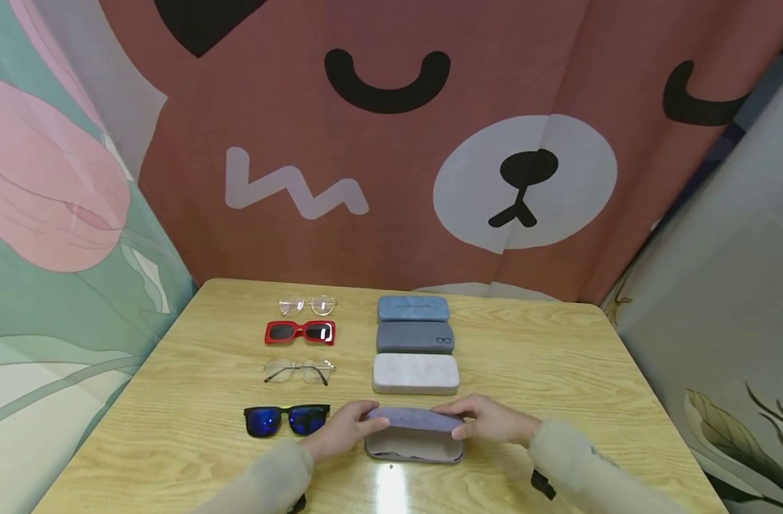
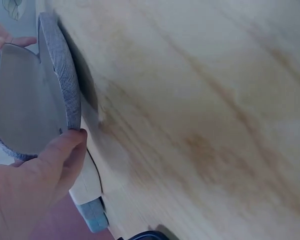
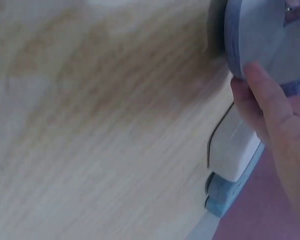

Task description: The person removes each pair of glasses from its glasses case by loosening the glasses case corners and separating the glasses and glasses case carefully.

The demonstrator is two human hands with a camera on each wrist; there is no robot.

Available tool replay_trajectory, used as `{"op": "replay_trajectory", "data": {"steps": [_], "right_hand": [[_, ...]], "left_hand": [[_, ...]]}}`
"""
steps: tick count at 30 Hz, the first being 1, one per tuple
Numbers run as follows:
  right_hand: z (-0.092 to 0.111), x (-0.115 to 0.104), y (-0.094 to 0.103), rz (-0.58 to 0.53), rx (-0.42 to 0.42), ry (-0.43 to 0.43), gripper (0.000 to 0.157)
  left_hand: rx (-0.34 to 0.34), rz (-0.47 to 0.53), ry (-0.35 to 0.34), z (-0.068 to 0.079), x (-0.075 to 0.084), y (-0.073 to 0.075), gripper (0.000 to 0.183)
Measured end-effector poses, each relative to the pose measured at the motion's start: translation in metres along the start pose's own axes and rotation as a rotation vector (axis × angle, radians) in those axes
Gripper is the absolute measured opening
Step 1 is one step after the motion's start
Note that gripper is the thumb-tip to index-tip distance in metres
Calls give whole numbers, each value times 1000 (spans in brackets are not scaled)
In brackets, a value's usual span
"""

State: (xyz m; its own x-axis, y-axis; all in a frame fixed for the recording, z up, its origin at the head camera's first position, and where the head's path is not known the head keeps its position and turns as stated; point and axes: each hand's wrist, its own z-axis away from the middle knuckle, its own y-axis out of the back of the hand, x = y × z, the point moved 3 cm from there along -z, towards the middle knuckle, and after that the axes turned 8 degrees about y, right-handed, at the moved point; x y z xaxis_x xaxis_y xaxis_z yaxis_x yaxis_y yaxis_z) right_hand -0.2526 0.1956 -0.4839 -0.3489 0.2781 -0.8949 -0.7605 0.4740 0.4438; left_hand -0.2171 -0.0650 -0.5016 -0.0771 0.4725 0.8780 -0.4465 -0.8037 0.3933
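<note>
A purple-grey glasses case [image 1: 417, 419] stands lid up near the front of the table, its pale lining facing me. My left hand [image 1: 345, 430] holds its left end, thumb at the front edge of the lid. At the opposite end, my right hand [image 1: 494, 420] grips the lid between thumb and fingers. The left wrist view shows the grey lining [image 2: 25, 95] of the opened case, with nothing lying in it. Just left of my left hand lie black sunglasses [image 1: 287, 420] with blue lenses.
Behind the case, a white case [image 1: 415, 373], a grey-blue case [image 1: 415, 337] and a blue case [image 1: 413, 308] lie in a column, all closed. To their left are clear glasses [image 1: 299, 370], red sunglasses [image 1: 300, 332] and thin-framed glasses [image 1: 307, 305]. A curtain [image 1: 391, 235] hangs behind the table.
</note>
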Motion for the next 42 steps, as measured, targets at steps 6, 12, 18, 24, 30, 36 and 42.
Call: {"op": "replay_trajectory", "data": {"steps": [6,12,18,24,30,36,42], "right_hand": [[3,0,-8,30,102,48,43],[7,3,-15,69,154,132,43],[12,8,-25,129,201,153,44],[18,14,-38,231,222,112,47],[17,16,-41,248,228,88,45],[13,15,-41,285,253,34,42],[14,14,-39,343,292,35,42]], "left_hand": [[42,-17,-24,2,-5,0,59],[44,25,-35,4,-9,-1,59],[42,43,-70,4,-15,-4,62],[38,-56,-133,3,-20,-9,62],[62,-205,-155,0,-19,-5,63],[98,-234,-170,4,-18,-7,64],[143,-325,-184,2,-9,-9,65]]}}
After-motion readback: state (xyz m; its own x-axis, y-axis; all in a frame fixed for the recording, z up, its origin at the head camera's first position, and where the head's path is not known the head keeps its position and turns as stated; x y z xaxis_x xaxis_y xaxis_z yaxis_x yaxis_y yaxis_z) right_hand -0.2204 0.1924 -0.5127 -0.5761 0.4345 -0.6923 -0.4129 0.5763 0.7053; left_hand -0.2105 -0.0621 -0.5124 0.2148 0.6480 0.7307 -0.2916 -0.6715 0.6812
